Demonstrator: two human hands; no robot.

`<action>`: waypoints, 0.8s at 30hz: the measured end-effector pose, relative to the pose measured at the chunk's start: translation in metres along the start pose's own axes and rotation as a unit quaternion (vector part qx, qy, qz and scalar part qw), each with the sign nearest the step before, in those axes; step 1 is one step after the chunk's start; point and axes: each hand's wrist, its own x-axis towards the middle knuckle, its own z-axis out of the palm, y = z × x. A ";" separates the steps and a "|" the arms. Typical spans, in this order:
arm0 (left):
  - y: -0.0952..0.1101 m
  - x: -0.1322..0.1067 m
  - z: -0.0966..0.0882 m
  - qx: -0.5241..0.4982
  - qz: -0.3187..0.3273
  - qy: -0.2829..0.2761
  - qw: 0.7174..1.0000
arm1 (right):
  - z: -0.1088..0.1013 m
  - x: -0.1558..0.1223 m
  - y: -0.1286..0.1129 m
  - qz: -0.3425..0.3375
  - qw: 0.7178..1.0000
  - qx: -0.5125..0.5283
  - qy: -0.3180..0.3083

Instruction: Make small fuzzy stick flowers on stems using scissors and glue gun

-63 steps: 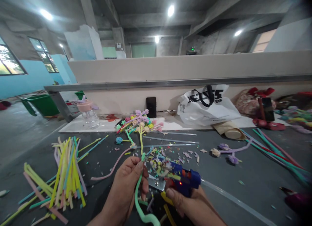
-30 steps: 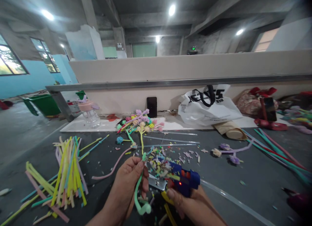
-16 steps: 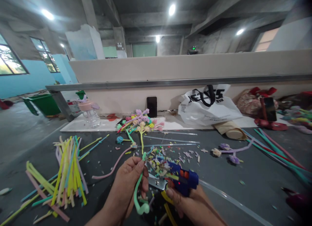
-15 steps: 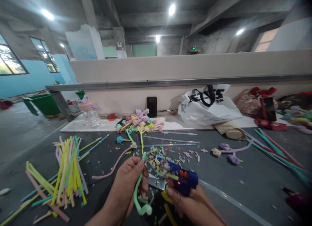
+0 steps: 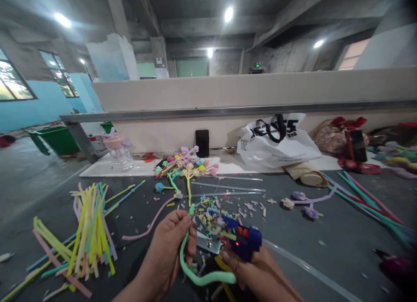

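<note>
My left hand (image 5: 177, 237) pinches a mint-green pipe cleaner (image 5: 202, 279) between thumb and fingers, close to its small knotted top end. The stem hangs down in a curve and runs right, its free end beside my right hand (image 5: 243, 267). That hand is closed around a blue hot glue gun (image 5: 246, 241) with a small red light lit, its nozzle pointing left over a heap of coloured clippings (image 5: 211, 221). A clear glue stick (image 5: 309, 263) trails from its back. Scissors (image 5: 208, 243) lie partly hidden between my hands. I cannot tell whether my right fingers touch the green stem.
Loose pipe cleaners (image 5: 89, 230) are piled at left. Ahead are finished fuzzy flowers (image 5: 187, 161), clear glue sticks (image 5: 228, 185) and a phone (image 5: 202, 142). A white bag (image 5: 276, 143) stands behind; a purple-flowered stem (image 5: 314, 202) lies at right.
The green pipe cleaner's lower end has swung from a curl beneath my left hand out to the right, beside my right hand. The glue gun has shifted slightly left.
</note>
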 end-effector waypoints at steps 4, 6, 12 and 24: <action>0.001 0.001 -0.001 0.002 0.003 -0.013 1.000 | -0.001 0.001 0.001 -0.008 1.000 -0.006 0.016; 0.000 0.002 -0.004 -0.003 0.001 -0.026 1.000 | -0.002 0.001 0.002 -0.021 1.000 0.011 0.015; -0.004 0.003 -0.005 -0.006 -0.012 -0.043 0.999 | -0.004 -0.001 0.001 -0.047 0.996 0.055 -0.045; 0.006 -0.003 -0.001 -0.030 -0.047 -0.040 0.998 | 0.000 0.001 0.005 -0.022 0.997 0.070 0.034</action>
